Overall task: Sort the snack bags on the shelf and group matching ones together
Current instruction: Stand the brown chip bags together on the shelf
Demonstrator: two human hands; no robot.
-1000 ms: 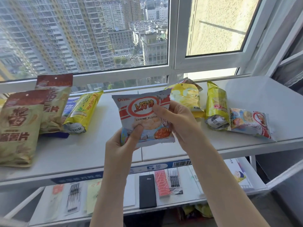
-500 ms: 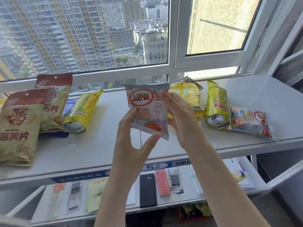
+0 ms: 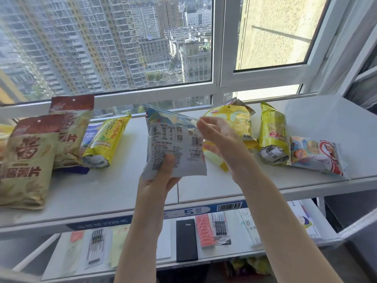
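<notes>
My left hand [image 3: 161, 176] grips the lower edge of a white shrimp-flakes bag [image 3: 175, 144], held above the white shelf [image 3: 114, 186] with its printed back facing me. My right hand [image 3: 220, 139] hovers just right of the bag with its fingers relaxed and spread, holding nothing. On the shelf's right lie a matching shrimp-flakes bag [image 3: 318, 158] and two yellow chip bags [image 3: 232, 121] [image 3: 271, 131]. On the left stand two brown-topped chip bags [image 3: 26, 160] [image 3: 71, 129], with a yellow bag [image 3: 106, 139] lying over a blue pack [image 3: 89, 133].
The window frame [image 3: 216, 58] runs right behind the shelf. A lower shelf [image 3: 163, 248] holds pens, a black diary [image 3: 186, 240] and other stationery. A blue label strip [image 3: 195, 211] runs along the upper shelf's front edge.
The shrimp-flakes bag has been turned over, from front facing me to back facing me. My right hand has let go of it; my left hand now holds it alone.
</notes>
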